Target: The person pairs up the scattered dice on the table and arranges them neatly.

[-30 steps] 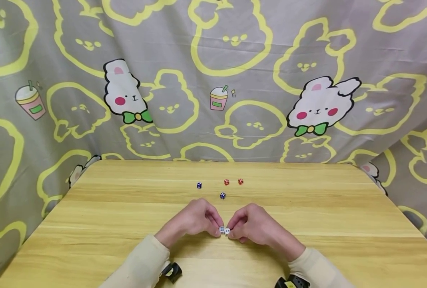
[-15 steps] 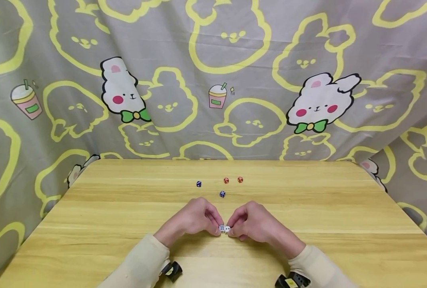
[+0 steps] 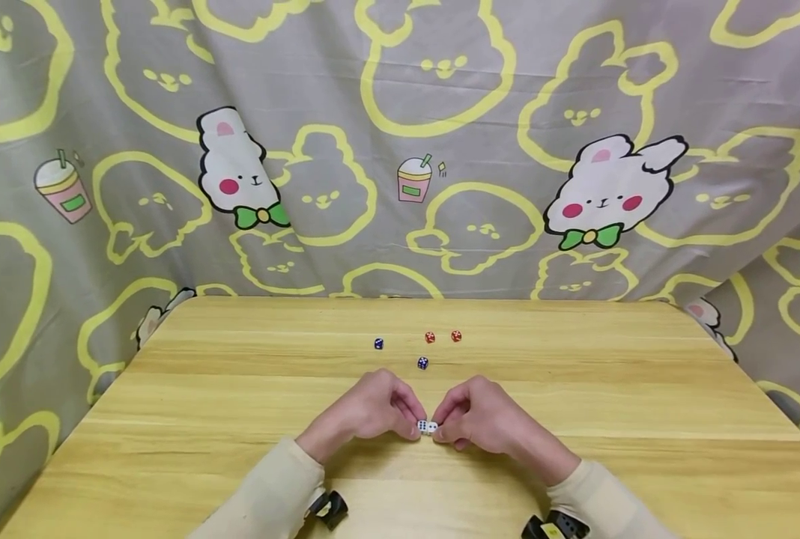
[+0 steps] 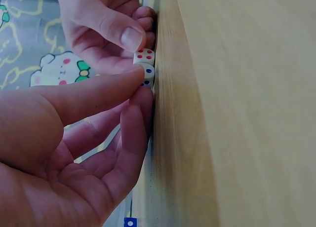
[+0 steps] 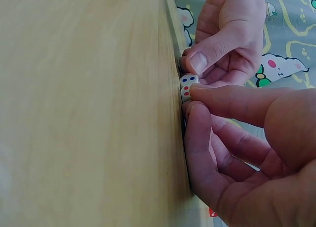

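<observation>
In the head view two white dice meet on the wooden table (image 3: pixel 292 352), side by side and seemingly touching. My left hand (image 3: pixel 381 406) pinches the left white die (image 3: pixel 423 426) between thumb and fingers. The right white die (image 3: pixel 432 427) is pinched the same way by my right hand (image 3: pixel 484 418). Up close in the left wrist view, the left die (image 4: pixel 148 71) shows blue pips, and the right die (image 4: pixel 145 55) shows red ones. Fingertips cover parts of both dice.
Beyond the hands lie two blue dice, one nearer (image 3: pixel 423 363) and one farther left (image 3: pixel 378 343). Two red dice, a left one (image 3: pixel 430 337) and a right one (image 3: pixel 456 336), sit behind them. A patterned curtain (image 3: pixel 346 150) hangs along the table's back edge.
The small gap between the two white dice has closed as the hands came slightly together. The other dice stay put; the whole head view has shifted a little.
</observation>
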`<action>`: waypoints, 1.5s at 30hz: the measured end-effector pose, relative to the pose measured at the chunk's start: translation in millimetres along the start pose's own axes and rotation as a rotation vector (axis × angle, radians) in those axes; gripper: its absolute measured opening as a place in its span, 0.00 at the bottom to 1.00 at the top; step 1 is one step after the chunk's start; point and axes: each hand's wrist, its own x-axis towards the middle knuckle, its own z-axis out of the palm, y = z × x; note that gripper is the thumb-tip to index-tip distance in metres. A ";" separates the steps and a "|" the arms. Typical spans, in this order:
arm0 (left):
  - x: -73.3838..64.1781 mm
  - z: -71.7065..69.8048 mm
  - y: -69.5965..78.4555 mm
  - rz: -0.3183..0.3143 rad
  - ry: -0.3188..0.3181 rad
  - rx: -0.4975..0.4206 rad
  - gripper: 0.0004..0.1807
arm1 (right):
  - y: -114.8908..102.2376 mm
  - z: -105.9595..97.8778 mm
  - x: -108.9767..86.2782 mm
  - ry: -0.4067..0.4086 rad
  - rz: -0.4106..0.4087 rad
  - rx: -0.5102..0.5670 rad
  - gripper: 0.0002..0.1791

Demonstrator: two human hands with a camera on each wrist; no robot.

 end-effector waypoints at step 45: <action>-1.9 3.3 0.4 -0.014 0.013 0.026 0.09 | 2.7 -1.2 -1.2 -0.029 -0.016 0.035 0.05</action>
